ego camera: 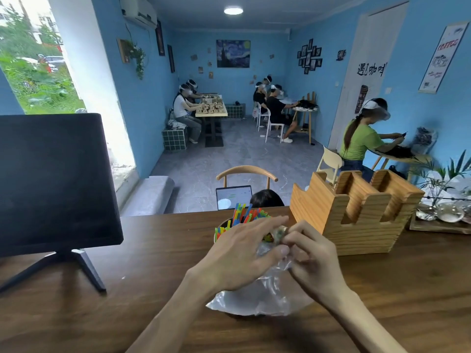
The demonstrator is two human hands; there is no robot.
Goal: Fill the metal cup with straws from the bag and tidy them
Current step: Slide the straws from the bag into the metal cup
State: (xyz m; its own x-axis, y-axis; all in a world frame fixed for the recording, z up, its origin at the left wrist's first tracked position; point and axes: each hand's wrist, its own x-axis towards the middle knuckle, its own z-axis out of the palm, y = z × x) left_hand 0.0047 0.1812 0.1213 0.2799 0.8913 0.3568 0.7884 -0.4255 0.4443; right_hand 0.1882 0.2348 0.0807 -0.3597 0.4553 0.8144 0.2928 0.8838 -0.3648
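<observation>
Head camera looks down on a dark brown wooden tabletop [158, 263] where both hands meet over a crumpled clear plastic bag [257, 296]. Most of the bag lies slack on the tabletop below the wrists, while its upper end is gathered up between the hands. Left hand [244, 253] lies across the top of the bag with fingers stretched forward and its thumb pressed against the plastic near the right hand's fingertips. Right hand [312, 256] has its fingers curled, pinching the bunched top of the bag, where a bit of coloured content shows through. Just behind the left hand's fingers stands the metal cup [223, 226], mostly hidden, with a bundle of thin bright plastic straws [243, 212] in blue, green, orange and yellow sticking up out of it, some leaning left. To the right of the hands sits a pale notched wooden holder box [356, 212], and at the left stands a black monitor on a tripod foot [51, 179].
</observation>
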